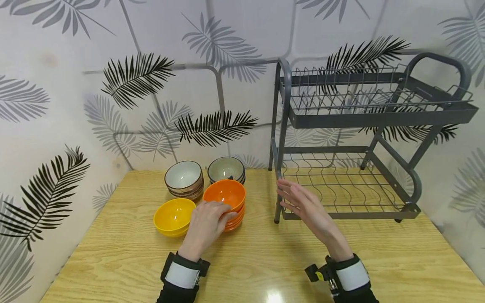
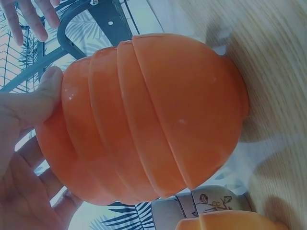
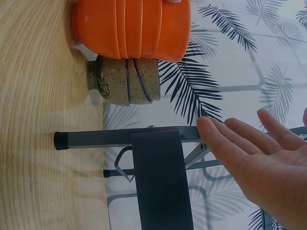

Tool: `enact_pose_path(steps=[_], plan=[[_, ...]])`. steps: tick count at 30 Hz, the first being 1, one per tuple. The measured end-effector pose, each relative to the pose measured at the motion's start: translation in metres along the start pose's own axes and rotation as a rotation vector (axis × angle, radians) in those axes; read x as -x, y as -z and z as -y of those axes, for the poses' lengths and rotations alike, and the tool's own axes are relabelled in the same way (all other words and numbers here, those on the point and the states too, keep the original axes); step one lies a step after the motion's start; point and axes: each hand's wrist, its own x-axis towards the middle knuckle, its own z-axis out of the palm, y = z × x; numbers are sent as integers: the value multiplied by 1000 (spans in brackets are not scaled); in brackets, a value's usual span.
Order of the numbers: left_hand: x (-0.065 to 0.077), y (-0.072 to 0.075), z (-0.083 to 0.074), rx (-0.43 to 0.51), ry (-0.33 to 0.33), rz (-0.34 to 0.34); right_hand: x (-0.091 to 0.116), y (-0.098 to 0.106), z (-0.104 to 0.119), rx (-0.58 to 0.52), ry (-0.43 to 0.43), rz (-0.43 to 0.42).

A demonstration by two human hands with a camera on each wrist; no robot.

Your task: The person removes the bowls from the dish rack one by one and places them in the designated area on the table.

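Several orange bowls (image 1: pixel 225 193) stand nested in one stack. My left hand (image 1: pixel 207 219) is at the near side of that stack and pinches the topmost bowl at its rim. In the left wrist view the thumb (image 2: pixel 50 91) lies on the outside of that bowl, with the other fingers behind it. My right hand (image 1: pixel 305 206) is held up in the air with its fingers extended and nothing in it. It overlaps the left front post of the dark grey dish rack (image 1: pixel 282 168) in the head view.
Left of the orange stack are yellow bowls (image 1: pixel 174 216). Behind stand white bowls with brown rims (image 1: pixel 184 176) and speckled grey-green bowls (image 1: pixel 226 168). The two-tier rack fills the right rear of the wooden table (image 1: pixel 265 261), against a leaf-patterned wall covering (image 1: pixel 242 42).
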Motion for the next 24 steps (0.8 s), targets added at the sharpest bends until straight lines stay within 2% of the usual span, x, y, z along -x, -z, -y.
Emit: enact_pose_path(steps=[8, 18, 24], plan=[[0, 3, -1, 0, 25, 38, 1, 0, 2, 16, -1, -12], [2, 3, -3, 8, 30, 51, 5, 7, 2, 14, 25, -35], [1, 4, -3, 3, 39, 91, 5, 11, 1, 17, 49, -42]])
